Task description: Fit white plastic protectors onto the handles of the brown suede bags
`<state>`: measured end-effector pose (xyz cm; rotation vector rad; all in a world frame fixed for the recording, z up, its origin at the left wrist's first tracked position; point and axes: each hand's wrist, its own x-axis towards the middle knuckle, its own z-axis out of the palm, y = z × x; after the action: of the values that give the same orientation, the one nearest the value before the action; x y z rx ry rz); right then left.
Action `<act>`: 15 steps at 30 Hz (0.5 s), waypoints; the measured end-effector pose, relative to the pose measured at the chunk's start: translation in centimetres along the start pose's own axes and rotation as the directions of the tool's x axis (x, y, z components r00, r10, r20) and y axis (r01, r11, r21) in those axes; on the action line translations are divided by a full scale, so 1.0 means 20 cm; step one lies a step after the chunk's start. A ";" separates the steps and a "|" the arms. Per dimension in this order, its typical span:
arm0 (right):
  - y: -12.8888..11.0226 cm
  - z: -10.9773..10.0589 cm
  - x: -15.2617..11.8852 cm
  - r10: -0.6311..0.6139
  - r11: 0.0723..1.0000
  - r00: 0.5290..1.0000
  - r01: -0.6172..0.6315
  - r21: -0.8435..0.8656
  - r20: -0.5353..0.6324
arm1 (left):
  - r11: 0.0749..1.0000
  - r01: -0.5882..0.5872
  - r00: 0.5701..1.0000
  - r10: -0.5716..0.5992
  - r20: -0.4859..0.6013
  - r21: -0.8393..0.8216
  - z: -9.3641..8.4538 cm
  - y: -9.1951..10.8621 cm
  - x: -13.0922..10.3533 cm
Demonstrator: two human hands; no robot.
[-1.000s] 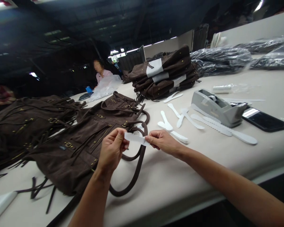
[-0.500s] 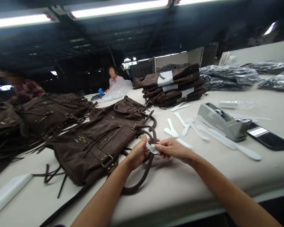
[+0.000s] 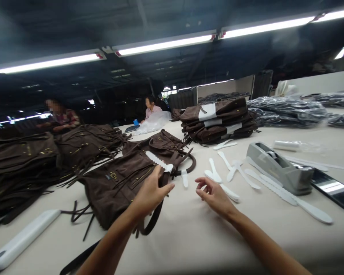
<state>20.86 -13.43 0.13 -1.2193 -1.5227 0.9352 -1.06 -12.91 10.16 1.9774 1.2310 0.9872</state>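
Left hand: it (image 3: 149, 193) is at the handle side of the brown bag (image 3: 114, 187), with the thumb sticking out away from the other fingers; some fingertips are hidden, so I cannot tell if they pinch anything
Right hand: it (image 3: 215, 196) is over the bare tabletop (image 3: 189, 240), fingers bent and a bit spread, with nothing in them, near some loose white strips (image 3: 215, 172)
Brown bag: it lies flat left of the tabletop's middle, its top and handles toward the right end
Wavy white strip: it (image 3: 154, 159) is on the bag, just by the left hand's fingers
Short white strip: it (image 3: 184, 178) is beside the bag's round handle (image 3: 192, 164), between the two hands
Tape holder: the big gray thing (image 3: 278, 168) sits toward the tabletop's right end, with a black phone (image 3: 334, 187) just beside it
Bag pile: more brown bags (image 3: 218, 124) are stacked toward the far edge, with white bands on them
Other people: one in pink (image 3: 153, 109) is at the far edge, and one in a checked shirt (image 3: 64, 118) is behind the left bags (image 3: 83, 147)
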 end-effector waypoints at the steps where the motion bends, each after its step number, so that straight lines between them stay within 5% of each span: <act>1: -0.03 0.01 0.01 -0.042 0.999 0.999 0.042 0.000 -0.029 | 0.999 -0.032 0.999 0.032 0.001 0.000 -0.03 0.03 0.01; 5: -0.18 0.09 0.10 -0.294 0.956 0.948 0.294 -0.022 -0.120 | 0.999 -0.033 0.996 0.034 0.078 -0.021 -0.13 0.13 0.04; 10: -0.43 0.19 0.36 -0.548 0.806 0.831 0.492 -0.329 -0.100 | 0.999 -0.031 0.989 0.025 0.145 0.039 -0.23 0.28 0.10; 15: -0.49 0.23 0.61 -0.427 0.824 0.904 0.383 -0.418 -0.011 | 0.991 0.096 0.985 -0.109 0.134 0.096 -0.29 0.20 0.19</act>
<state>13.17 -3.68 10.53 -1.1330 -1.8550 0.2689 -2.90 -10.44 17.54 1.9925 1.3043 0.7421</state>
